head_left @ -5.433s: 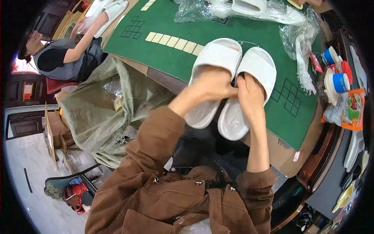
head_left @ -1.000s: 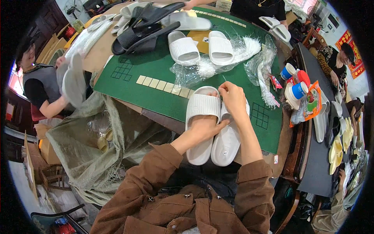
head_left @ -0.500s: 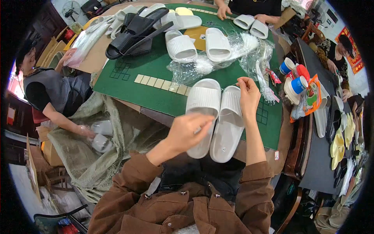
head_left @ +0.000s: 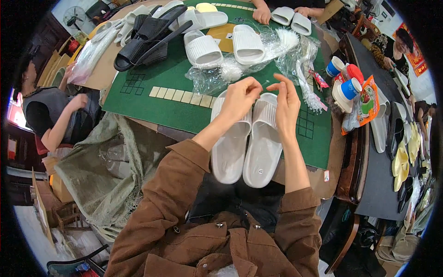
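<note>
Two light-grey ribbed slippers, a left slipper (head_left: 228, 157) and a right slipper (head_left: 263, 154), lie side by side at the table's near edge, toes away from me. Above the left strap is my left hand (head_left: 239, 101), its fingertips pinched together; whatever they hold is too small to name. My right hand (head_left: 286, 104) is beside the right slipper's toe, thumb and forefinger apart, pointing toward my left hand. A tiny clear strand shows faintly between the hands. Just beyond are a bundle of thin white plastic strands (head_left: 230, 72) and crumpled clear film (head_left: 203, 81).
Grey slippers (head_left: 203, 50) and black slippers (head_left: 145, 41) stand on the green tabletop (head_left: 138, 108). Blue paper cups (head_left: 350, 88) and an orange packet (head_left: 369, 104) are at the right. Left of me is a sack (head_left: 87, 171); co-workers sit around.
My left hand has moved from over the left slipper up to its toe, near my right hand. My right finger and thumb have parted. The left co-worker's hand has risen out of the sack.
</note>
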{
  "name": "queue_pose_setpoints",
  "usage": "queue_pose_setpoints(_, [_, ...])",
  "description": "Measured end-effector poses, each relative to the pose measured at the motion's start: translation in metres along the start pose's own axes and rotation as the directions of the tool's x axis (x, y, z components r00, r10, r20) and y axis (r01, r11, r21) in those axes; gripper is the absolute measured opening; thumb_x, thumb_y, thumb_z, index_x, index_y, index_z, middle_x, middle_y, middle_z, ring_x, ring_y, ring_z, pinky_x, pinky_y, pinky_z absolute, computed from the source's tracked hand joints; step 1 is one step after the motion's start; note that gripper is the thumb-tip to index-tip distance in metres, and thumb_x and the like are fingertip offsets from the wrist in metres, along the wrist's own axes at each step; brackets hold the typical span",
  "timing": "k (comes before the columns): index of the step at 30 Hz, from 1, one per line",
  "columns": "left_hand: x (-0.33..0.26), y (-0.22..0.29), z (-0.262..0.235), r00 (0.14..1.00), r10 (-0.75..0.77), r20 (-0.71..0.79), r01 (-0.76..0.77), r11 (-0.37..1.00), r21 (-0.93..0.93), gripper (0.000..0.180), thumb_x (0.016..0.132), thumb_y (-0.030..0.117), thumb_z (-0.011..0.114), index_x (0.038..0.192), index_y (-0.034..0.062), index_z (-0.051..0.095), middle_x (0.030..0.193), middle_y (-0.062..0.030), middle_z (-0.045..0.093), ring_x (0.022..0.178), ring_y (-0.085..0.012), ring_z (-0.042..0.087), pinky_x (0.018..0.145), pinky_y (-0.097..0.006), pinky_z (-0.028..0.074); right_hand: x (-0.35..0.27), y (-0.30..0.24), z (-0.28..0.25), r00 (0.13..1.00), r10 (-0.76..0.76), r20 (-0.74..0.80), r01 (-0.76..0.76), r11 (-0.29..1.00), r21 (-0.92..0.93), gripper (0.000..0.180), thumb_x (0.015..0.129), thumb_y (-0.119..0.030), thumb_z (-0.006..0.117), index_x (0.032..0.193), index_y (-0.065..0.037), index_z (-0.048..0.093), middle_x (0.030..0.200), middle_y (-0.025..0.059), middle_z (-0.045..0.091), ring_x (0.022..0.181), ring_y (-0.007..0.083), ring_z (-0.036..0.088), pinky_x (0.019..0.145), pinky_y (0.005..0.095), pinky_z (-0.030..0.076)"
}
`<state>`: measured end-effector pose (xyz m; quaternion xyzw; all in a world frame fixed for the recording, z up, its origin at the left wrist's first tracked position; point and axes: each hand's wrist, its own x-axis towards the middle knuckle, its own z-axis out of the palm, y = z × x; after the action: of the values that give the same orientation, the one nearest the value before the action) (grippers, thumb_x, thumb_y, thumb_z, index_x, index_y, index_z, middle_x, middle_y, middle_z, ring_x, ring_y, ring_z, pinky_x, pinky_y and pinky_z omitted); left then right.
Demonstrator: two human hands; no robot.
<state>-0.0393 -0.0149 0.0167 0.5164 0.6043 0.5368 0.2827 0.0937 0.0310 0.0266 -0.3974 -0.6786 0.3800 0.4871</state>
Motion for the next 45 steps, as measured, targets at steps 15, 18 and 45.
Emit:
queue_pose_setpoints(15, [-0.005, -0.006, 0.009, 0.982, 0.159, -0.105, -0.152, 0.986, 0.070, 0.011, 0.083, 0.008, 0.056, 0.085, -0.0013, 0.062, 0.072, -0.0152, 0.063, 0.060, -0.0247, 0.061, 0.057, -0.034, 0.046, -0.002, 0.011, 0.009, 0.993, -0.050, 0.107, 0.053, 0.998, -0.025, 0.017, 0.090, -0.007, 0.054, 0.099, 0.000, 0.066, 0.081, 0.0078, 0.068, 0.064, 0.0076, 0.054, 0.062, 0.0244, 0.045])
queue_pose_setpoints(18, [-0.006, -0.002, 0.011, 0.981, 0.170, -0.089, -0.163, 0.983, 0.080, 0.011, 0.082, 0.009, 0.057, 0.084, -0.0006, 0.062, 0.072, -0.0159, 0.062, 0.062, -0.0302, 0.060, 0.057, -0.037, 0.045, -0.001, 0.011, 0.007, 0.991, 0.006, 0.131, -0.005, 1.000, -0.006, 0.016, 0.089, -0.010, 0.058, 0.098, 0.000, 0.067, 0.081, 0.0060, 0.067, 0.067, 0.0064, 0.054, 0.062, 0.0234, 0.045])
queue_pose_setpoints(45, [0.010, 0.028, 0.004, 0.924, 0.374, -0.078, -0.364, 0.923, 0.122, 0.010, 0.088, 0.007, 0.057, 0.093, 0.0011, 0.064, 0.085, -0.0083, 0.063, 0.072, -0.0165, 0.060, 0.063, -0.029, 0.048, -0.012, 0.003, -0.017, 0.993, 0.118, 0.022, -0.112, 0.840, 0.531, 0.017, 0.093, -0.016, 0.057, 0.097, 0.000, 0.062, 0.083, 0.0028, 0.064, 0.063, 0.0039, 0.050, 0.057, 0.0192, 0.042])
